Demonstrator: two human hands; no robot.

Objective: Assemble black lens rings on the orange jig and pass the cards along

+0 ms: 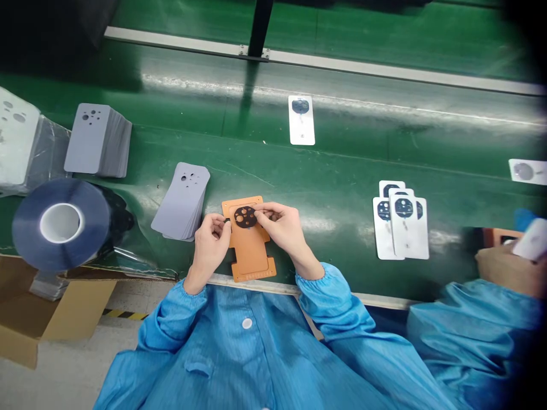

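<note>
At the far left stood a plastic-wrapped stack of pale panels point(17, 139); below it a roll of blue film point(92, 228) lay above an open cardboard box point(79, 310); just right of the wrapped stack leaned a thick stack of grey panels point(88, 142); nearer the hands lay a fanned stack of grey panels point(179, 205); the left hand point(212, 234) pinched a small dark bit point(227, 220) at the left edge of an orange fixture point(250, 250); a black disc with holes point(245, 217) lay on the fixture's upper part; the right hand point(282, 226) had thumb and forefinger at the disc's right edge, though whether they gripped it could not be told; beyond, a white panel point(302, 128) lay alone; farther right, several white panels point(401, 233) overlapped; at the far right was a co-worker's blurred hand point(506, 270).
</note>
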